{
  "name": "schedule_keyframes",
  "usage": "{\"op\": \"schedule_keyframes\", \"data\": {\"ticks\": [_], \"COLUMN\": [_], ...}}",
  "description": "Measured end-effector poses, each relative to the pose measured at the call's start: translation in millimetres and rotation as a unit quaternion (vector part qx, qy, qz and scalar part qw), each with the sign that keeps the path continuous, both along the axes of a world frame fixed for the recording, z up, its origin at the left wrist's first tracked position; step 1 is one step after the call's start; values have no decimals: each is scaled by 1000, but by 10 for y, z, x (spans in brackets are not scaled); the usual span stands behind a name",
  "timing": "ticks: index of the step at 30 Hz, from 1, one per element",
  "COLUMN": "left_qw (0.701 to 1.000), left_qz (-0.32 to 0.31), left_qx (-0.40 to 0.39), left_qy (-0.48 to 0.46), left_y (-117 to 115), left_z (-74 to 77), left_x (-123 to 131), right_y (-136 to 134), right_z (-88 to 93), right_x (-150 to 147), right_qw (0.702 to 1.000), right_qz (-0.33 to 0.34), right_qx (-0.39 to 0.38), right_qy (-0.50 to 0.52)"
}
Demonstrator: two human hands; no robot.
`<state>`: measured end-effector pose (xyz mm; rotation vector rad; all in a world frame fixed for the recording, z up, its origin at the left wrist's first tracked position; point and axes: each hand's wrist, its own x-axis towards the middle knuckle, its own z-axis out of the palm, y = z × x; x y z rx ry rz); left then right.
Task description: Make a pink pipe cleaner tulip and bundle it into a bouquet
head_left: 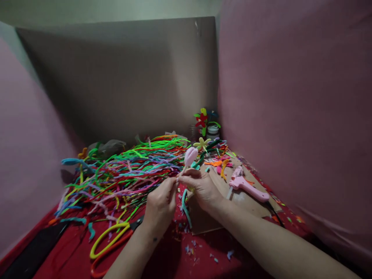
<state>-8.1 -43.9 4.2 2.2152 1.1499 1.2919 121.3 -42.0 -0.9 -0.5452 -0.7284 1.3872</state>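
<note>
Pale pink and fuzzy, a tulip-shaped flower (191, 156) stands upright, leaning slightly right, in the middle of the head view, held above the work surface between two bare hands. The left hand (160, 199) is closed, its thumb and fingers pinching the low part of the thin stem; the right hand (205, 190) is closed too, thumb and forefinger gripping the stem just beneath the bloom, and the two sets of fingertips nearly meet. Below them spreads a red cloth (162, 255), flecked with small fibre scraps. To the left lies a broad heap of pipe cleaners (136, 166) in green, purple, pink, red and yellow, with scissors (116, 244) near the left forearm, one handle yellow and the other orange. A teal strip (185, 209) curves beside the edge of a cardboard sheet (247, 207), which reaches under the right wrist and carries a pink glue gun (250, 190) with a dark cord. Beyond the hands, a pale yellow flower (202, 144) lies near orange and pink pieces, and farther back a red flower (200, 120) rises near a white-lidded container (213, 131), before a grey panel (122, 85).
</note>
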Motion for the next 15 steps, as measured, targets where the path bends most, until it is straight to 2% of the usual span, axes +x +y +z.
{"op": "schedule_keyframes", "data": {"ticks": [2,4,6,9,12,14,15], "left_qw": [999,987,951,872,812,801,810], "left_qz": [12,-7,-48,-115,-163,-175,-169], "left_qx": [-35,-140,-266,-407,-488,-507,-499], "left_qy": [-16,-74,-152,-245,-276,-268,-258], "left_y": [18,33,43,62,86,93,91], "left_z": [-11,13,63,140,173,165,153], "left_x": [-11,-10,-10,-37,-87,-102,-99], "right_y": [5,10,6,-19,-53,-67,-68], "right_z": [-13,-19,-10,25,63,78,80], "right_x": [-26,-37,-31,-6,10,10,6], "right_qw": [1000,1000,1000,999,997,995,995], "right_qz": [-4,-4,2,22,62,78,78], "right_qx": [7,9,17,31,49,58,56], "right_qy": [9,19,14,-2,-11,0,8]}}
